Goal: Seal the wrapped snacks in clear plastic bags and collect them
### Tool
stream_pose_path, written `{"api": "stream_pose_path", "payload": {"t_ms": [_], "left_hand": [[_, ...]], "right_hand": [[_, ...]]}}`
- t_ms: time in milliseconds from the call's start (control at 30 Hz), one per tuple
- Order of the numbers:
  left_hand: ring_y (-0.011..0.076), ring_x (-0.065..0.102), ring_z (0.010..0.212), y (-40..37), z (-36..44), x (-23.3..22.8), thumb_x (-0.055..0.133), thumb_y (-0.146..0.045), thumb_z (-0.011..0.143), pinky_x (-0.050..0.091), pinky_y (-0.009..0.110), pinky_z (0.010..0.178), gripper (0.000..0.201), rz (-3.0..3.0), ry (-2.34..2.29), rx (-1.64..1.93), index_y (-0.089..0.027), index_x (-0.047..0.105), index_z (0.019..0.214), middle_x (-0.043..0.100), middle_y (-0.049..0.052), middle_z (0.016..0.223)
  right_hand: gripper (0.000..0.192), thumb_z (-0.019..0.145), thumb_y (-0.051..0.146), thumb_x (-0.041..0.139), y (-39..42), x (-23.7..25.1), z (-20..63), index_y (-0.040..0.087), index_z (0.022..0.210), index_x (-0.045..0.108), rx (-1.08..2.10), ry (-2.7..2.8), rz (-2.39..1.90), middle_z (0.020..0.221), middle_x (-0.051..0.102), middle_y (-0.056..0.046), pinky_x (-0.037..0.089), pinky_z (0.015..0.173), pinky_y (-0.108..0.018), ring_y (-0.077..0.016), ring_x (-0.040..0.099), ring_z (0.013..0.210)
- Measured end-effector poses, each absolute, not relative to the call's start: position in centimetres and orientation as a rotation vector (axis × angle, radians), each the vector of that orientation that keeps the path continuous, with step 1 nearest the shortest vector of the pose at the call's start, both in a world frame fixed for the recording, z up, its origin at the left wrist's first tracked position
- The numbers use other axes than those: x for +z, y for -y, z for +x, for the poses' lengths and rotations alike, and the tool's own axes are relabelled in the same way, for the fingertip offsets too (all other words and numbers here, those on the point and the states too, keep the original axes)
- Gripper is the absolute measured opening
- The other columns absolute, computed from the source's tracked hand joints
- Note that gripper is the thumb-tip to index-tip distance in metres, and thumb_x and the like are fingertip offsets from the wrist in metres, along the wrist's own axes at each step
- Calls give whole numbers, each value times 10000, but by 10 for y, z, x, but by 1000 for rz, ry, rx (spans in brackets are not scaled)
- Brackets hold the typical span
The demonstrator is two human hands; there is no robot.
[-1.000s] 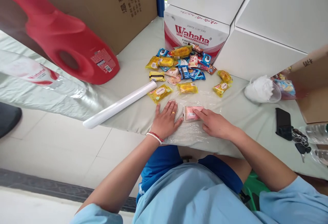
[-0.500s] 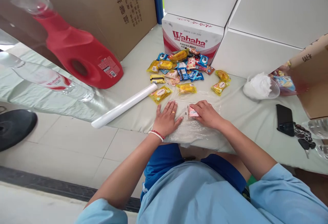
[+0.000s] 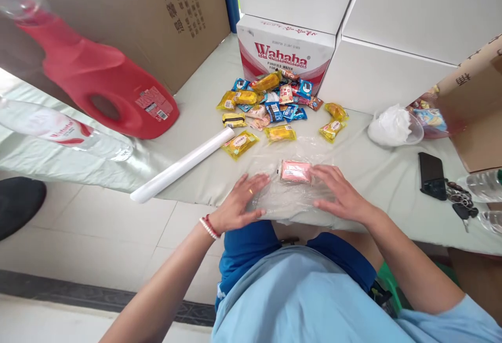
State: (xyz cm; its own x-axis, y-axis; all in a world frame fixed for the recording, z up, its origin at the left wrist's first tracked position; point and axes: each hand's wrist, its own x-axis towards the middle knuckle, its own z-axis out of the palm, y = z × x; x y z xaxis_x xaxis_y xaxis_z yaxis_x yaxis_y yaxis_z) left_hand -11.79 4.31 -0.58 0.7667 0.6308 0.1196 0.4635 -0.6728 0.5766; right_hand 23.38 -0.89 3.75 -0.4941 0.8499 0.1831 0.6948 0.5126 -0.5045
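A pink wrapped snack packet (image 3: 296,171) lies on a sheet of clear plastic film (image 3: 288,199) near the table's front edge. On its left, my left hand (image 3: 241,202) is spread over the film's edge, fingers apart and holding nothing. My right hand (image 3: 341,192) is on the packet's right side, open, its fingertips close to the packet's end; whether they touch it I cannot tell. Beyond the packet, yellow wrapped cakes (image 3: 280,133) and a heap of small snack packets (image 3: 274,111) lie on the cloth.
A white roll (image 3: 182,165) lies to the left, near a clear water bottle (image 3: 66,128) and a large red jug (image 3: 105,81). A Wahaba-style printed carton (image 3: 286,53) stands behind the snacks. To the right are a plastic cup with white contents (image 3: 394,127), a phone (image 3: 431,175) and keys (image 3: 463,202).
My right hand has let go of the pink packet and moved right, uncovering it. My left hand has shifted left and nearer to me. The view has moved slightly.
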Motion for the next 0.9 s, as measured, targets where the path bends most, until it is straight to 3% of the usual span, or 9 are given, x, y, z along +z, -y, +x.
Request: {"api": "stream_pose_path", "payload": {"t_ms": [67, 100, 200, 300, 433, 533, 633, 733, 900], "left_hand": [[320, 346, 1570, -37, -128, -7, 644, -522, 928, 129, 559, 1317, 809, 2431, -724, 351, -236, 348, 1625, 418, 146, 1664], [322, 367, 1559, -36, -131, -8, 650, -485, 926, 136, 570, 1314, 734, 2426, -729, 335, -237, 426, 1579, 442, 146, 1649], [289, 485, 1485, -45, -131, -11, 582, -395, 978, 186, 565, 1305, 317, 2354, -784, 349, -253, 694, 1237, 559, 109, 1566], [255, 630, 1328, -61, -125, -7, 525, -411, 1022, 279, 534, 1277, 260, 2218, -805, 429, -244, 722, 995, 702, 88, 1394], [256, 701, 1163, -83, -113, 9, 496, -504, 1026, 497, 428, 1090, 342, 2016, -921, 548, -230, 699, 1057, 765, 89, 1240], [251, 710, 1053, -101, -98, 19, 505, -543, 1003, 534, 378, 969, 370, 1937, -1032, 618, -215, 674, 979, 780, 77, 1131], [220, 689, 801, -119, -80, 19, 531, -498, 975, 523, 340, 792, 314, 1892, -1210, 681, -214, 628, 882, 762, 50, 843], [203, 630, 635, -129, -65, 12, 536, -410, 960, 461, 317, 676, 235, 1863, -1405, 677, -229, 587, 818, 680, 11, 636], [207, 638, 634, -124, -59, 1, 516, -379, 958, 451, 329, 695, 220, 1817, -1502, 666, -238, 562, 794, 692, 12, 621]], "right_hand": [[701, 949, 535, 685, 35, 30, 246, 276, 1550, 435, 557, 2319, -1306, 1490, 512, -158, 469, 1120, -542, -335, 469, 1367], [577, 964, 494, 677, 46, 23, 249, 274, 1474, 522, 553, 2289, -1352, 1442, 547, -153, 493, 1089, -533, -327, 498, 1327], [198, 1036, 340, 564, 62, 6, 253, 264, 1158, 700, 529, 2137, -1456, 1237, 648, -123, 538, 990, -488, -281, 589, 1169], [197, 1047, 335, 537, 53, 8, 254, 268, 1047, 722, 671, 2008, -1446, 1102, 691, -90, 548, 925, -418, -239, 646, 1051], [257, 1021, 444, 572, 22, 32, 260, 242, 1007, 732, 913, 1853, -1453, 956, 704, -51, 529, 818, -335, -194, 666, 879], [360, 954, 543, 620, -6, 42, 266, 203, 979, 736, 998, 1707, -1536, 854, 691, -34, 488, 712, -305, -172, 619, 752], [394, 914, 558, 621, -34, 35, 270, 183, 972, 730, 1033, 1593, -1663, 746, 651, -4, 418, 610, -278, -143, 534, 632], [285, 922, 425, 578, -54, 19, 274, 185, 941, 731, 916, 1626, -1906, 738, 659, -9, 412, 611, -282, -152, 537, 627], [271, 939, 292, 519, -57, 24, 270, 190, 1034, 751, 318, 1840, -2093, 1016, 703, -117, 515, 798, -379, -266, 649, 913]]}}
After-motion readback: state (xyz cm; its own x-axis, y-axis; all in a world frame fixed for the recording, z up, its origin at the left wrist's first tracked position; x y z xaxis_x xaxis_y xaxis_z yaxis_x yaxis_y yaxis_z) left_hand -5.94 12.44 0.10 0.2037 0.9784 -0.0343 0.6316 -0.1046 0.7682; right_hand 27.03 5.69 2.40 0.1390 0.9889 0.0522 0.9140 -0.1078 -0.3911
